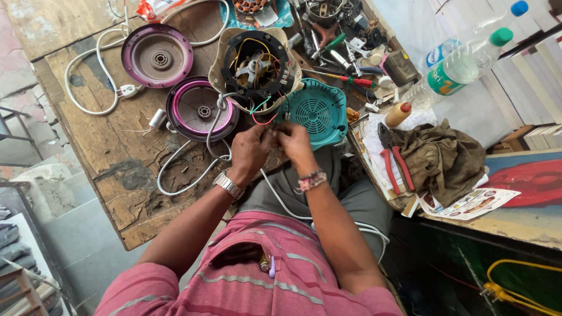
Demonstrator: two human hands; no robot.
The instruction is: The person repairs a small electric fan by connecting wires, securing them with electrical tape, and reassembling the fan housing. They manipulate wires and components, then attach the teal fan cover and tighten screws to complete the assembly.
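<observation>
Pinching thin coloured wires point(264, 114) at frame centre, the left hand point(250, 149) and right hand point(294, 143) meet fingertip to fingertip; the wires run up-frame into the cream open motor housing point(256, 64) on the worn wooden table point(117, 146).

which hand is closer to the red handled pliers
Right. The right hand works at the wires beside the teal fan cover, nearer the red-handled pliers. The left hand sits farther away.
</observation>
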